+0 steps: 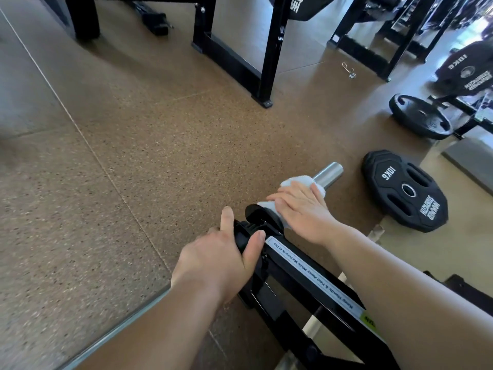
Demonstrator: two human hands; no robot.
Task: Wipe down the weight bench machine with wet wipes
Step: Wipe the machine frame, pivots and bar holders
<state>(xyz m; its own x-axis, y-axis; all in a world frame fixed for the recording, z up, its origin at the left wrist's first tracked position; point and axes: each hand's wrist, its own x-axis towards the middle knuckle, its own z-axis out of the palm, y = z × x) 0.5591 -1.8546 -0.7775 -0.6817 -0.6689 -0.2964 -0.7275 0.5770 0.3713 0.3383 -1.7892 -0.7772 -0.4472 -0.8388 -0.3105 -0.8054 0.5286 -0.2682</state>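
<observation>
**Wiping the steel peg of a weight machine, seen from the head camera**

Nearest the viewer, the black machine arm (290, 279) runs from the lower right up towards the centre. It carries a white warning label (312, 273) along its top face. The left hand (221, 260) grips the black fitting at the end of this arm: the thumb lies across the near side, the forefinger stands up straight, and the other fingers curl round the far side. Just beyond, the right hand (301, 209) lies palm down on a white wipe (296, 181). Its fingers bend over the wipe and hold it wrapped round the steel peg (329, 173); the thumb is hidden. The wipe covers the inner part of the peg, next to the black collar, while the bare tip sticks out past the hand. To the right, a black weight plate (404, 190) marked 10KG lies flat on the brown speckled floor (160, 145). A second plate (421, 117) lies farther back. A small metal clip (348, 69) rests on the floor beyond it, near the black frame (269, 49) of another machine
</observation>
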